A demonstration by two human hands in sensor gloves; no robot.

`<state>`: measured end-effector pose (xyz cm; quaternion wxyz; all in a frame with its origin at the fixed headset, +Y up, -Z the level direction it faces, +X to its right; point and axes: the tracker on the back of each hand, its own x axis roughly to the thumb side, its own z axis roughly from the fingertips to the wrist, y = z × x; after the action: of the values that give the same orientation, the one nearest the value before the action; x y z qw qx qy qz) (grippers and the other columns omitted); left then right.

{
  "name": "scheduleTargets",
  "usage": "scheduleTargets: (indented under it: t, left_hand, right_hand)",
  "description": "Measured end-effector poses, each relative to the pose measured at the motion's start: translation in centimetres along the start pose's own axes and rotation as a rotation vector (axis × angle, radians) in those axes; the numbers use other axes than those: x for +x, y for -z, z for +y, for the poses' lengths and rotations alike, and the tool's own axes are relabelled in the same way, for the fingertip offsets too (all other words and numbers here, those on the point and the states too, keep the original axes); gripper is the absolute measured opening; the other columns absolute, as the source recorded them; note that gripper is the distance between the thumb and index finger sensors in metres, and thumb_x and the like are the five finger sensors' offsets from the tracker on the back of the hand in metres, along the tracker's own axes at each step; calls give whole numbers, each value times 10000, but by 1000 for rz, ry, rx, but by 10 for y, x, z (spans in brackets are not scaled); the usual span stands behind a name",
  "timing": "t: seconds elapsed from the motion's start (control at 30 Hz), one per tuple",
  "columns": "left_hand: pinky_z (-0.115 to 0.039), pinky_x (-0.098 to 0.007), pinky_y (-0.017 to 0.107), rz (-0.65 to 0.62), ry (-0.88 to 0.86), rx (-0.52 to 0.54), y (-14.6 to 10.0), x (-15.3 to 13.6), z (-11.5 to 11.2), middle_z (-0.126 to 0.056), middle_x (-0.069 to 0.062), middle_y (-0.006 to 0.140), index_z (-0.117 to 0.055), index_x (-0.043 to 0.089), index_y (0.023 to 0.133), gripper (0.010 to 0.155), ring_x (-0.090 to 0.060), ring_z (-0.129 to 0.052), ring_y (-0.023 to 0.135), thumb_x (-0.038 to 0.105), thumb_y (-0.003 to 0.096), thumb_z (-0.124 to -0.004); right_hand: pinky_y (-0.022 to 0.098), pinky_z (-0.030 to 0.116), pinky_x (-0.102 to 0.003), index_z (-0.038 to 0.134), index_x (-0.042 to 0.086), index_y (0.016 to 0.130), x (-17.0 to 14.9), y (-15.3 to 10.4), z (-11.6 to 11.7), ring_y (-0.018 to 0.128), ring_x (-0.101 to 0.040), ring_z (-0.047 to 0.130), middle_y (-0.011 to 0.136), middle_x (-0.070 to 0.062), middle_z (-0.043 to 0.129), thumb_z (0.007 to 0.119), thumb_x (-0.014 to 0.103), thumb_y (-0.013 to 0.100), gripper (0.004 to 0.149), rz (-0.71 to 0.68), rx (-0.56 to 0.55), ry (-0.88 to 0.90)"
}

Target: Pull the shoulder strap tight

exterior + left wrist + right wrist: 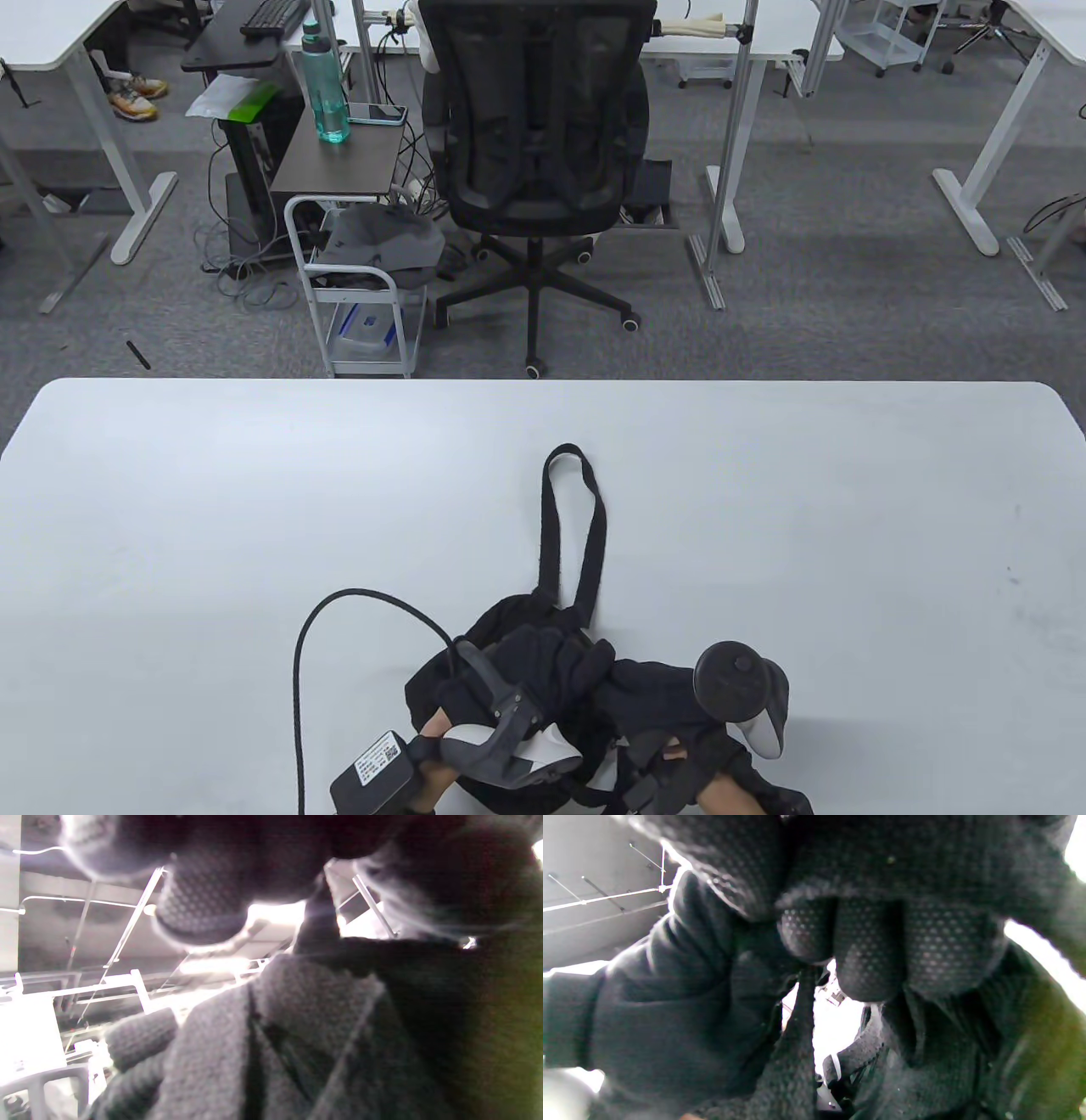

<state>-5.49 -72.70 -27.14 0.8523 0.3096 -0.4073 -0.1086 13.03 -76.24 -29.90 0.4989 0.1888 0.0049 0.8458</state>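
Crumpled black fabric bag (543,662) sits at the near edge of the white table (254,509), centre-bottom of the table view. Its black woven shoulder strap (585,518) runs away from the bag toward the far side as a long flat loop lying on the tabletop, folded end farthest from the person.

Left hand (501,722), gloved, tracker on its back, rests on the near-left part of the bag. Left wrist view is blurred: gloved fingertips (199,908) curl over dark knit fabric (297,1027), but can't tell if they actually pinch it.

Right hand (730,722), also gloved with tracker, is on the near-right part of the bag. Right wrist view: fingers (869,946) curled tightly inward, bunched black fabric (670,1005) pressed against them, a narrow strip of webbing (797,1035) hanging just below the fingertips. Looks like a grip on bag fabric.

Black tracker cable (339,611) arcs across the table left of the bag.
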Motion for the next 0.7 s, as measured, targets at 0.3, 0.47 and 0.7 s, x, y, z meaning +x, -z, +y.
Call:
scheduleTargets:
  t: [0.3,0.47,0.7]
  left_hand:
    - [-859,-322,358,68,-71,-85,-3,-23,-14,-948,115,584,-528,400,944,637,-134,-1029,479,457,310,-524]
    - [-870,-311,350,46,12,-56,-1,-16,-2,-956,108,573,-561,318,943,631,-124,-1039,465,435,322,-553]
    - [-877,-316,333,10,47,4,1,4,10,-976,86,539,-599,292,929,629,-130,-1052,435,437,317,-583]
  right_hand:
    - [413,834,-537,1012,13,549,2,1,2,311,-344,1084,449,-152,1106,828,331,434,385,4,27,-42]
    - [429,821,-541,1006,49,572,-2,1,2,350,-345,1080,485,-141,1102,835,364,437,383,17,19,-9]
    - [419,821,-545,1003,54,553,-4,-1,4,328,-352,1074,465,-151,1099,812,427,439,434,18,-8,-2]
